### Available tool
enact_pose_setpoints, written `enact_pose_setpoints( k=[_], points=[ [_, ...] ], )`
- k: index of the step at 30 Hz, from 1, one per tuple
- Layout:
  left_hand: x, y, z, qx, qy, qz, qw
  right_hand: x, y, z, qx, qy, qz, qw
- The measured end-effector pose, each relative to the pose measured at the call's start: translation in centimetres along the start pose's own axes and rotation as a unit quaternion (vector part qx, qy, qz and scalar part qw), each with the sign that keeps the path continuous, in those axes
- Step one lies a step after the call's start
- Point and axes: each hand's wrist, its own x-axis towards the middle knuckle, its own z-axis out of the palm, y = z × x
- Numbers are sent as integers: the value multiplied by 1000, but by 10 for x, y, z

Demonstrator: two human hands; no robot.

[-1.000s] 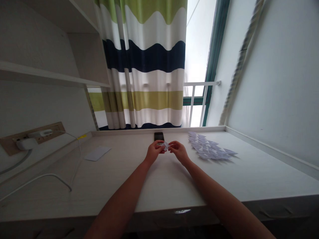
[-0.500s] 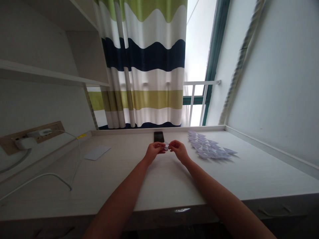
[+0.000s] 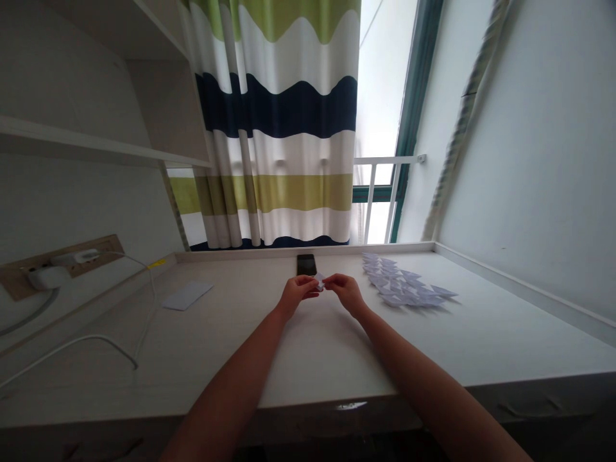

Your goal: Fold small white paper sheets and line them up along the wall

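Note:
A small folded piece of white paper [image 3: 319, 280] is held up between my two hands, just in front of a dark phone [image 3: 306, 264] lying on the desk. My left hand [image 3: 297, 294] pinches its left side. On the right side, the fingertips of my right hand [image 3: 344, 290] are closed on the same paper. Fingers cover much of it, so its exact folds cannot be made out. To the right lie several folded white paper triangles [image 3: 402, 282], set out in overlapping rows. A flat stack or sheet of white paper [image 3: 188, 296] rests at the left.
The white desk [image 3: 317, 359] has a raised rim at the back. A white cable [image 3: 110, 339] runs over its left side from a wall socket panel [image 3: 62, 264]. A shelf [image 3: 106, 144] hangs at upper left, and a striped curtain [image 3: 279, 154] covers part of the window.
My right fingers have shifted slightly on the folded paper, and a bit more of it shows between the hands. The other things on the desk stay put.

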Motion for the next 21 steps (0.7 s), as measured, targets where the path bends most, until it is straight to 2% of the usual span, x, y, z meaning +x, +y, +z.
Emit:
enact_pose_setpoints(
  k=[7,10,14,21],
  points=[
    [2,-1,0,22,25,1,999,0,0,2,20,-10,13,1000],
    [1,0,1,36,31,3,999,-1,-3,4,65,-4,49,997],
    [0,1,2,56,26,4,998,-3,-8,4,73,4,102,992],
    [0,0,4,37,32,10,999,-1,-3,5,98,26,79,992]
  ],
)
